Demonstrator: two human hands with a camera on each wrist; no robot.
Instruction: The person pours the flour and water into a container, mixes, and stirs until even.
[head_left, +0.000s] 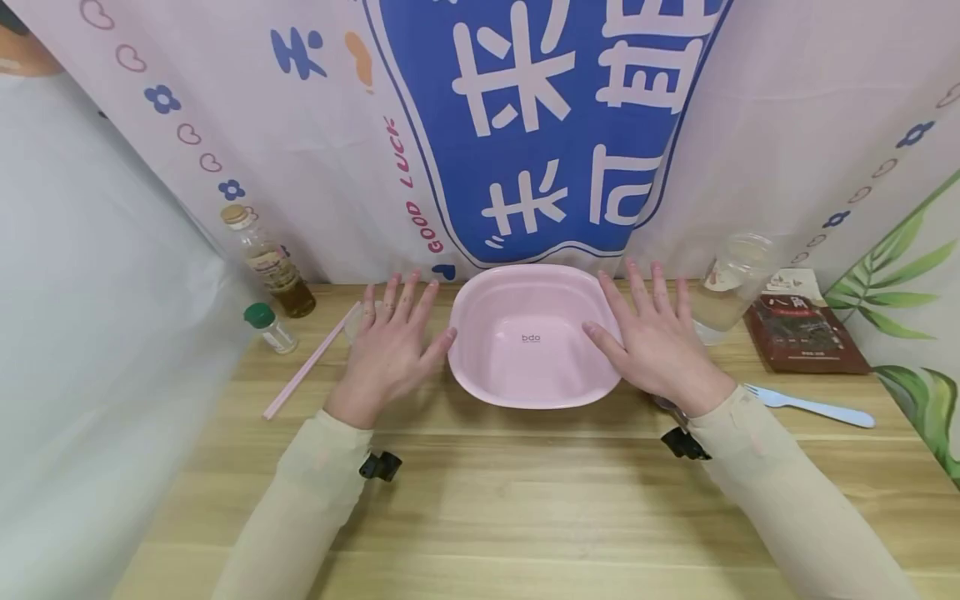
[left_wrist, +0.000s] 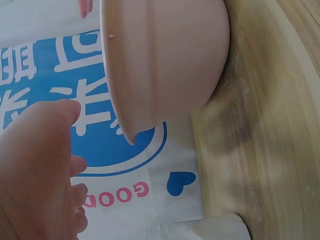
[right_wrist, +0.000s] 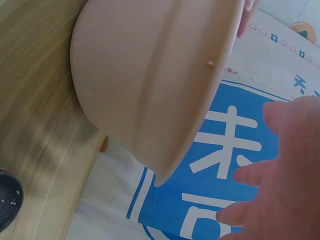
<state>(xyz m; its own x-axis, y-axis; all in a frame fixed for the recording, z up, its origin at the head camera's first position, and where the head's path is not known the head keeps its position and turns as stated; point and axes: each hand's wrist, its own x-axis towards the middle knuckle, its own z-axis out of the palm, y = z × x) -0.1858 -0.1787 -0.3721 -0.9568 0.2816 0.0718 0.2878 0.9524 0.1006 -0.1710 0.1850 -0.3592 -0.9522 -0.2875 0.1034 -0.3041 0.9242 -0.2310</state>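
A pink plastic basin (head_left: 536,379) marked "bdo" stands on the wooden table between both hands. My left hand (head_left: 390,354) is spread with straight fingers at the basin's left side, its thumb near the rim. On the other side, my right hand (head_left: 660,346) is spread too, and its thumb overlaps the basin's inside in the head view. Both wrist views show the basin's outer wall (left_wrist: 165,60) with the left fingers (left_wrist: 77,192) and the right fingers (right_wrist: 250,175) apart from it. Neither hand holds anything.
Left stand an oil bottle (head_left: 281,279), a green-capped shaker (head_left: 270,327) and pink chopsticks (head_left: 311,372). A whitish container (left_wrist: 215,227) is partly behind the left hand. Right are a clear container (head_left: 731,287), a brown packet (head_left: 806,333), a blue fork (head_left: 813,406) and a dark rounded thing (right_wrist: 9,200). A printed curtain (head_left: 337,167) hangs behind.
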